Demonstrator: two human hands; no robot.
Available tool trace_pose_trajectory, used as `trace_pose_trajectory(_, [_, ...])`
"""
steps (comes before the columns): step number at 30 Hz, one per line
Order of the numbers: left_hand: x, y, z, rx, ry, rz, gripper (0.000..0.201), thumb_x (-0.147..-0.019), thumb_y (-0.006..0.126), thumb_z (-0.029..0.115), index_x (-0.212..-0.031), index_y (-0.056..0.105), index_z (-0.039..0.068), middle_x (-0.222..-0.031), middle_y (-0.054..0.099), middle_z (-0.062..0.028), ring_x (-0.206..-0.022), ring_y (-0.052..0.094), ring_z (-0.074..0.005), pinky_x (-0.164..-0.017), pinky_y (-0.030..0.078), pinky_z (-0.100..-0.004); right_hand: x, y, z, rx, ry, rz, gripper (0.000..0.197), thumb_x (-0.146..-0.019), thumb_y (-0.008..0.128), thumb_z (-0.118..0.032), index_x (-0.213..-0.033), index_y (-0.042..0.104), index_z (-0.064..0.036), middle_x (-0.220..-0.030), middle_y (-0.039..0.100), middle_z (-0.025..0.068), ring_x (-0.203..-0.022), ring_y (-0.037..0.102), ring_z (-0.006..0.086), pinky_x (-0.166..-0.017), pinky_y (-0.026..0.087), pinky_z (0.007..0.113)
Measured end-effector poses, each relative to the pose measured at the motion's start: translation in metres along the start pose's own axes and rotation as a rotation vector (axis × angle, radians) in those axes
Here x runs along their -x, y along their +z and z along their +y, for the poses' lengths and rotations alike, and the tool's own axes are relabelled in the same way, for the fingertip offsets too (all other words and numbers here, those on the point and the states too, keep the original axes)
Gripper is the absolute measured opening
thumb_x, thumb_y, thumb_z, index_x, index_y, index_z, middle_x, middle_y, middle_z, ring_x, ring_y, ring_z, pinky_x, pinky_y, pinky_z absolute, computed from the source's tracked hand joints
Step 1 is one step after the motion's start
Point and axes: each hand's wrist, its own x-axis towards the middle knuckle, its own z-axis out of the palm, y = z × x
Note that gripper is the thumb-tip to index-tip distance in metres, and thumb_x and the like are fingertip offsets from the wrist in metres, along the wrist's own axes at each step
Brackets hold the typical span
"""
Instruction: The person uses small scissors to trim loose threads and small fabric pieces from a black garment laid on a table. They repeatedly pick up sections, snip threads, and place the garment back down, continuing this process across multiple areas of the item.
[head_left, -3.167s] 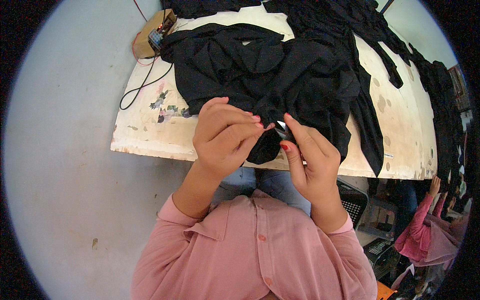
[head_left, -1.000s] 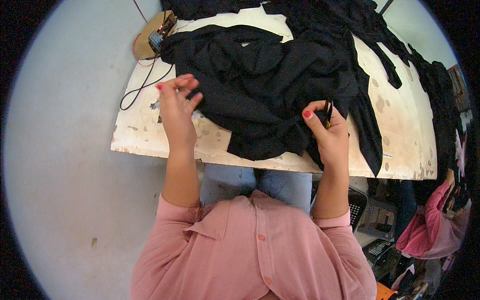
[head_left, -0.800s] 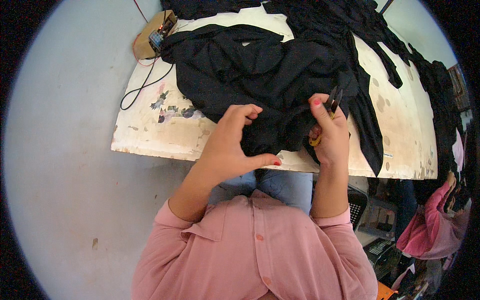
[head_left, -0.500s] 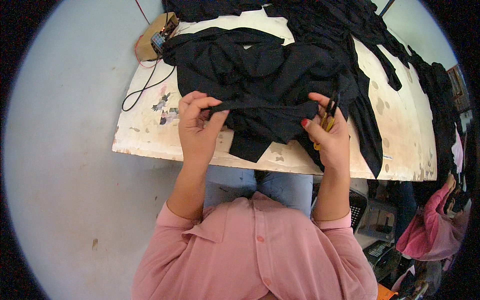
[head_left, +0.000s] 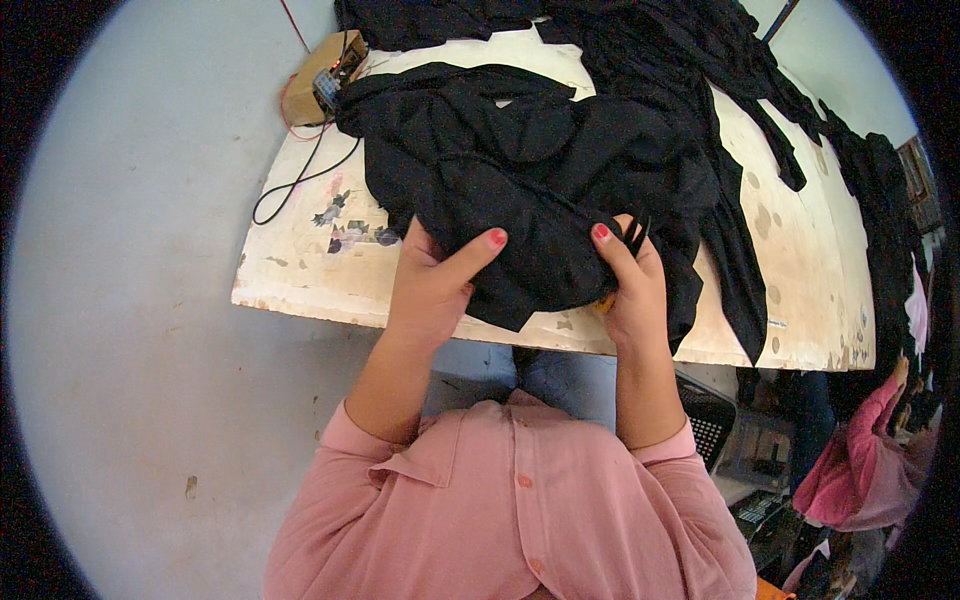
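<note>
Black cloth [head_left: 540, 190] is slackened now, more surface bared; its left is gripped by left hand [head_left: 428, 282], right by right hand [head_left: 636, 285], snips [head_left: 631, 235] held too.

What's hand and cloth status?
Left hand: grip on black cloth. Right hand: grip on cloth and snips. Cloth rumpled. Snips may hamper right grip.

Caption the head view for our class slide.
Left hand and right hand hold black cloth over a table, thread snips in the right.
</note>
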Motion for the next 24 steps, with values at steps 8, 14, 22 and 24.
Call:
trace_pose_trajectory(8, [-0.003, 0.006, -0.005, -0.405, 0.206, 0.187, 0.035, -0.081, 0.071, 0.009, -0.113, 0.055, 0.006, -0.100, 0.060, -0.0039, -0.084, 0.058, -0.0121, -0.075, 0.048, -0.0251, -0.007, -0.014, 0.013, 0.639, -0.496, 0.202, 0.026, -0.081, 0.072, -0.012, -0.079, 0.047, -0.0072, -0.070, 0.043, -0.0045, -0.063, 0.035, 0.0038, -0.055, 0.031, 0.020])
trace_pose_trajectory(14, [0.000, 0.004, 0.004, -0.001, -0.070, 0.153, 0.030, -0.087, 0.069, 0.016, -0.110, 0.055, 0.005, -0.091, 0.060, 0.0021, -0.077, 0.051, -0.0034, -0.064, 0.040, -0.0157, -0.014, -0.027, 0.011, 0.643, -0.465, 0.271, 0.023, -0.082, 0.071, -0.014, -0.080, 0.049, -0.0063, -0.065, 0.043, -0.0040, -0.060, 0.036, 0.0045, -0.054, 0.033, 0.021])
trace_pose_trajectory(22, [0.001, 0.006, 0.000, -0.690, 0.434, 0.179, 0.021, -0.079, 0.068, -0.003, -0.095, 0.058, 0.005, -0.083, 0.056, -0.0025, -0.076, 0.056, -0.0114, -0.066, 0.046, -0.0251, -0.004, -0.020, 0.001, 0.797, -0.450, 0.291, 0.028, -0.078, 0.077, -0.019, -0.078, 0.052, -0.0058, -0.068, 0.048, -0.0052, -0.062, 0.038, 0.0047, -0.056, 0.035, 0.020])
trace_pose_trajectory(24, [0.000, 0.006, 0.008, -0.882, 0.556, 0.064, 0.025, -0.073, 0.069, -0.005, -0.094, 0.059, 0.005, -0.084, 0.058, -0.0063, -0.075, 0.059, -0.0174, -0.066, 0.047, -0.0268, 0.000, -0.022, -0.004, 0.696, -0.365, 0.187, 0.028, -0.077, 0.079, -0.018, -0.083, 0.055, -0.0052, -0.070, 0.049, -0.0058, -0.063, 0.041, 0.0043, -0.057, 0.036, 0.020])
